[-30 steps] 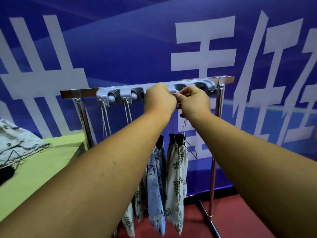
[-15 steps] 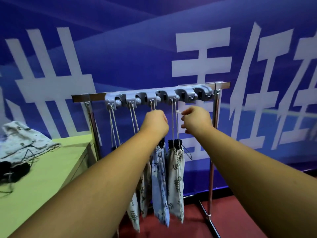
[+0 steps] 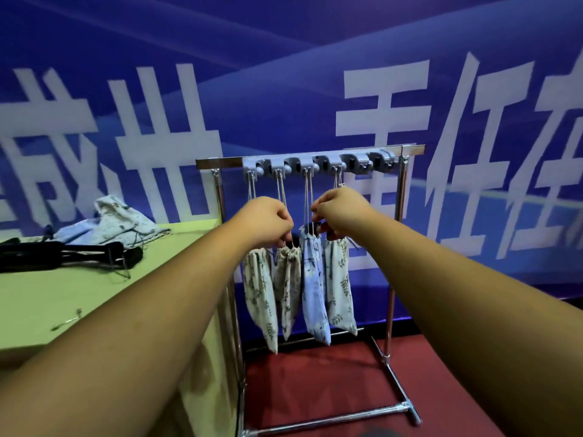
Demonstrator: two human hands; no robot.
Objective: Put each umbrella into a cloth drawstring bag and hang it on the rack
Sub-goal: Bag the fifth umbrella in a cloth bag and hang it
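Note:
A chrome rack [image 3: 395,247] carries a grey hook strip [image 3: 318,163] along its top bar. Several filled drawstring bags hang from it by cords: two leaf-print ones [image 3: 260,294] [image 3: 288,279], a blue one [image 3: 314,288] and another leaf-print one [image 3: 339,285]. My left hand [image 3: 265,222] is a curled fist in front of the second bag's cords. My right hand [image 3: 340,212] is curled just above the fourth bag, beside a black umbrella handle [image 3: 319,229] poking out. I see no cord held in either hand. The rightmost hook [image 3: 383,160] is bare.
A green table [image 3: 63,298] stands left of the rack. On it lie black folded umbrellas [image 3: 47,257], a heap of cloth bags [image 3: 113,222] and a loose cord [image 3: 66,321]. Behind is a blue banner wall; the floor [image 3: 331,383] is red.
Both hands have dropped from the hook strip to the level of the bag tops. The fourth bag now hangs by its own cords, and my view has pulled back.

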